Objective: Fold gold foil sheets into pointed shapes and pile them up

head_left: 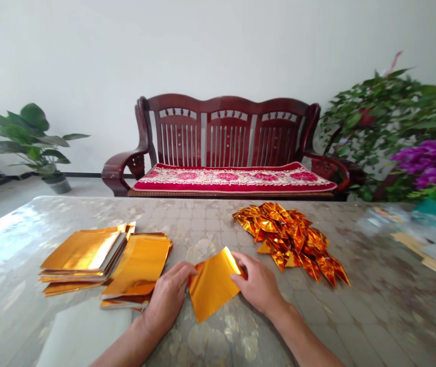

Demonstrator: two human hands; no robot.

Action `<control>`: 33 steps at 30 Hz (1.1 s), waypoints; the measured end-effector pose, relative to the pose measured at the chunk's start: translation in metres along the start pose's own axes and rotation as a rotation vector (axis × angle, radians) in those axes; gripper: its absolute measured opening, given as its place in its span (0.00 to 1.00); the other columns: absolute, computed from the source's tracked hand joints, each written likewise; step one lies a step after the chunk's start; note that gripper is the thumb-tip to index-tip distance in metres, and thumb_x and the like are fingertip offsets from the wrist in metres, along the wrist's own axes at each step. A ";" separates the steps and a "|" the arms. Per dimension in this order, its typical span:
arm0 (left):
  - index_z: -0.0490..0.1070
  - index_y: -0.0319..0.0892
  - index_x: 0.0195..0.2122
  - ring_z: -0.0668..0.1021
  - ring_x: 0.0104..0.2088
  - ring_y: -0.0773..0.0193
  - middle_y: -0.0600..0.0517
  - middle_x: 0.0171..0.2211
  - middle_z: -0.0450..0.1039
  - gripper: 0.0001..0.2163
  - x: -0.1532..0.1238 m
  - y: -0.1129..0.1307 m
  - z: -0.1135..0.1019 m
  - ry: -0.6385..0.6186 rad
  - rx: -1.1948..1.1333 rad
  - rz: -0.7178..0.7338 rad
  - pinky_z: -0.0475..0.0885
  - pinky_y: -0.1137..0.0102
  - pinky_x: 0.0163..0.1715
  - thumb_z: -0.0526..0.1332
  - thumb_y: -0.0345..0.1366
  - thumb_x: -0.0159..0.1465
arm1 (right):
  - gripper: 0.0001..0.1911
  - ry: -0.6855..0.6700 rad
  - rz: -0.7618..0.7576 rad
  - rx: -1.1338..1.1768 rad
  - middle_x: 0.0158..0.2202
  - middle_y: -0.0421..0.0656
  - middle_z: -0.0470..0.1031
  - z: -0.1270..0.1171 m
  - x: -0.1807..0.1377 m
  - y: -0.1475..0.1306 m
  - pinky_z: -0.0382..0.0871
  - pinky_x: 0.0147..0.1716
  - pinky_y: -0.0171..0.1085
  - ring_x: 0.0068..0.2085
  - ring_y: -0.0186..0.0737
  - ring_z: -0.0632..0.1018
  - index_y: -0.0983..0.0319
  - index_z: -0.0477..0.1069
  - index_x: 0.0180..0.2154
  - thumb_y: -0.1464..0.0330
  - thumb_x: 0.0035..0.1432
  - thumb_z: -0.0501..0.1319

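Note:
A single gold foil sheet [212,285] lies tilted on the table in front of me. My left hand [166,300] pinches its left edge, fingers curled. My right hand [258,283] grips the sheet's upper right corner, where the foil is bent upward. To the left rest stacks of flat gold foil sheets [106,260]. At the right of my hands sits a pile of folded gold foil pieces [290,239].
The table [374,306] has a glossy patterned cover. Plastic bags and paper items [424,239] lie at its far right edge. Behind stand a dark wooden bench [227,148] with a red cushion, a potted plant [30,137] at left, and flowers [432,163] at right.

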State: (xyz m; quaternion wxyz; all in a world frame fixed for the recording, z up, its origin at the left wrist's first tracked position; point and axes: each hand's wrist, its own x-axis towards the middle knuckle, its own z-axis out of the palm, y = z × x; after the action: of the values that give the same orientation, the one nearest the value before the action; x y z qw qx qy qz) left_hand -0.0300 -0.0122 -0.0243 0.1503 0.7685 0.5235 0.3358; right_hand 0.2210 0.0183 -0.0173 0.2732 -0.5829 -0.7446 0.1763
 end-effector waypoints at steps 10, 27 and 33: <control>0.64 0.46 0.58 0.78 0.47 0.62 0.46 0.51 0.71 0.18 -0.006 0.009 0.000 0.309 0.085 0.219 0.75 0.67 0.48 0.55 0.28 0.68 | 0.13 0.625 -0.653 -0.008 0.34 0.42 0.78 -0.020 -0.015 -0.015 0.65 0.39 0.41 0.37 0.41 0.73 0.57 0.75 0.41 0.79 0.58 0.62; 0.77 0.46 0.42 0.78 0.45 0.56 0.49 0.45 0.78 0.10 -0.005 0.017 0.003 -0.059 0.213 0.269 0.77 0.61 0.46 0.59 0.27 0.64 | 0.06 -0.080 -0.647 -0.212 0.32 0.41 0.72 -0.006 -0.019 -0.014 0.58 0.36 0.39 0.36 0.39 0.69 0.58 0.75 0.36 0.72 0.64 0.60; 0.75 0.46 0.47 0.77 0.48 0.54 0.47 0.50 0.76 0.12 -0.007 0.020 0.000 -0.097 0.280 0.230 0.74 0.59 0.49 0.61 0.28 0.63 | 0.03 -0.094 -0.566 -0.217 0.32 0.40 0.74 -0.010 -0.017 -0.010 0.59 0.37 0.39 0.37 0.39 0.70 0.58 0.76 0.35 0.71 0.61 0.64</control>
State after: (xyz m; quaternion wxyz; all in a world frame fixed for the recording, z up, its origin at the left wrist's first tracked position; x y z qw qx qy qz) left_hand -0.0175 -0.0267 -0.0150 0.0278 0.8520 0.4659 0.2373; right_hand 0.2219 -0.0015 -0.0072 0.2129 -0.3695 -0.9037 0.0394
